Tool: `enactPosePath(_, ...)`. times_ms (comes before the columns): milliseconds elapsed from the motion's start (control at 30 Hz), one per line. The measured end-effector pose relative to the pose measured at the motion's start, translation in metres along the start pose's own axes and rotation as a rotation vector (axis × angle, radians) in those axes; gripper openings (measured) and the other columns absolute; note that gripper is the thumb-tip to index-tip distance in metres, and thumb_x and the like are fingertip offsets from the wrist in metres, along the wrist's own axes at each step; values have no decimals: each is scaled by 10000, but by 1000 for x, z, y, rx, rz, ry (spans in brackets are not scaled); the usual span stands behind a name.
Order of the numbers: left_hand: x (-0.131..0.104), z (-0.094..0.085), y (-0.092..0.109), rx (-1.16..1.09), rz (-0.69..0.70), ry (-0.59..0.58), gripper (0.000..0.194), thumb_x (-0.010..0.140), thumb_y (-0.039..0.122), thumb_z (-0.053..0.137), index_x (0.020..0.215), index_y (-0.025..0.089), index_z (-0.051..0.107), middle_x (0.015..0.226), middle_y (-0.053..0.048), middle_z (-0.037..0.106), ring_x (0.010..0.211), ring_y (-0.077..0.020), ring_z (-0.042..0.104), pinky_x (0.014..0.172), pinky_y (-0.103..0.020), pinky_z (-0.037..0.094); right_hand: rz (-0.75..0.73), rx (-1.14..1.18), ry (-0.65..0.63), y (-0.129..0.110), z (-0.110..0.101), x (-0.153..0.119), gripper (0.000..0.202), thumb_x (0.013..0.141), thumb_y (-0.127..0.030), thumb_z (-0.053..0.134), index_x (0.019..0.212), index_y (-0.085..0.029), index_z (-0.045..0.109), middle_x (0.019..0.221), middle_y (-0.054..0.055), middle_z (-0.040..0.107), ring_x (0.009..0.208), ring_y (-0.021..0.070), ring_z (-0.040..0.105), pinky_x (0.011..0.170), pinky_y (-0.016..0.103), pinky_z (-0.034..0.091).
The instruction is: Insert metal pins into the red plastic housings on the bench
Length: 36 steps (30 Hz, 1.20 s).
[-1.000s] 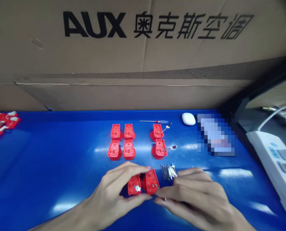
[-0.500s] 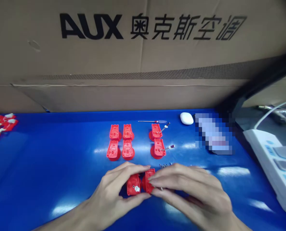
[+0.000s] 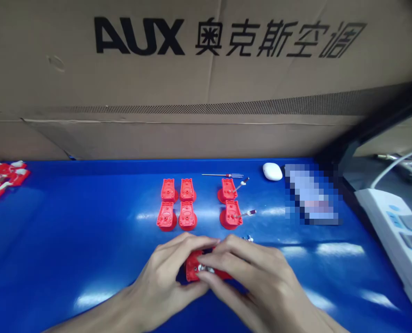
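Note:
At the near middle of the blue table, my left hand is closed around a red plastic housing, thumb on the near side and fingers on the far side. The fingertips of my right hand pinch a small white and silvery piece at the housing's open top. A second red housing sits just right of the first, mostly hidden under my right fingers. Beyond my hands stand two more red housings, a near one and a far one, each with a thin metal piece sticking out to the right.
Several red housings stand in rows at centre left. Behind lies a screwdriver; a white rounded case and a blurred-out phone-like object are right. Small screws lie beyond my right hand. A power strip borders the right edge.
My right hand has moved left, from the second housing to the one in my left hand, with its fingertips now on the white and silvery piece. The view has shifted slightly.

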<state>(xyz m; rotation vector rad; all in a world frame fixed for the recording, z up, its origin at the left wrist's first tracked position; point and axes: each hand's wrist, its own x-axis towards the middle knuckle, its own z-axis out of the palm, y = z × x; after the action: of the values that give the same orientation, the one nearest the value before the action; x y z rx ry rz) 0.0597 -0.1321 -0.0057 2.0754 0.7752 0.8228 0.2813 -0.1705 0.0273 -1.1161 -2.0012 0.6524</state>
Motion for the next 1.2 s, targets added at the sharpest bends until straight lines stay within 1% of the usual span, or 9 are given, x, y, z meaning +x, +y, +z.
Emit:
enactPosePath(67, 1, 0, 0, -5, 2, 3, 599, 939, 101, 810, 1469, 272, 591, 1231, -33, 790, 1072, -189, 788, 938, -276, 638, 1, -1, -19, 0, 1, 1, 131, 1080, -217, 687, 1166, -232, 784, 983, 13, 756, 792, 130, 738, 730, 247, 608)
enactPosePath(133, 2, -1, 0, -8, 8, -3, 573, 964, 143, 812, 1474, 276, 588, 1239, -34, 791, 1079, -190, 790, 949, -277, 638, -19, 5, -14, -1, 1, 2, 114, 1069, -204, 696, 1145, -222, 780, 984, 13, 755, 800, 133, 731, 718, 255, 593)
enactPosePath(267, 3, -1, 0, 1, 13, -11, 539, 1006, 242, 816, 1488, 281, 578, 1267, -50, 790, 1109, -203, 790, 972, -291, 640, -82, 4, 15, -3, 1, 3, 130, 1053, -154, 700, 1153, -196, 770, 989, 18, 769, 816, 135, 730, 701, 261, 570)
enactPosePath(433, 1, -1, -2, -1, 10, -30, 541, 1024, 272, 799, 1516, 280, 573, 1312, -68, 778, 1157, -224, 783, 1008, -325, 641, -117, -3, 60, -4, 2, 3, 162, 1056, -127, 685, 1185, -184, 764, 959, 19, 767, 801, 138, 723, 686, 267, 553)
enactPosePath(533, 0, -2, -4, -11, 3, -41, 561, 1021, 286, 808, 1529, 277, 572, 1326, -78, 775, 1175, -234, 777, 1020, -340, 639, -126, 2, 51, -4, 2, 1, 178, 1058, -118, 676, 1199, -182, 763, 964, 23, 763, 811, 140, 722, 684, 265, 550)
enactPosePath(833, 1, -4, 1, -33, -25, -67, 545, 1022, 251, 790, 1521, 304, 577, 1367, -82, 774, 1182, -248, 777, 1015, -357, 645, -162, -19, -30, -3, -5, 5, 171, 1091, -137, 637, 1211, -175, 754, 986, 36, 767, 814, 147, 726, 691, 281, 540)
enactPosePath(967, 1, -4, 2, -28, -28, -75, 541, 1021, 248, 790, 1516, 305, 581, 1373, -78, 775, 1191, -248, 778, 1017, -350, 644, -179, -39, -78, -3, -12, 5, 167, 1128, -155, 587, 1166, -181, 748, 1013, 29, 779, 841, 139, 752, 703, 284, 542)
enactPosePath(1100, 0, -4, 2, -17, -53, -82, 565, 1009, 262, 816, 1516, 310, 571, 1362, -54, 779, 1202, -231, 778, 1035, -333, 634, -199, -98, -114, -2, -16, 4, 225, 1165, -186, 518, 1188, -198, 741, 1011, 16, 786, 869, 133, 762, 727, 276, 548)
enactPosePath(1200, 1, -4, 3, -14, -73, -87, 578, 992, 268, 832, 1509, 313, 577, 1359, -46, 785, 1202, -237, 785, 1047, -341, 633, -225, -107, -156, 0, -19, 9, 284, 1181, -173, 458, 1177, -194, 741, 1025, 21, 787, 897, 127, 759, 685, 264, 533)
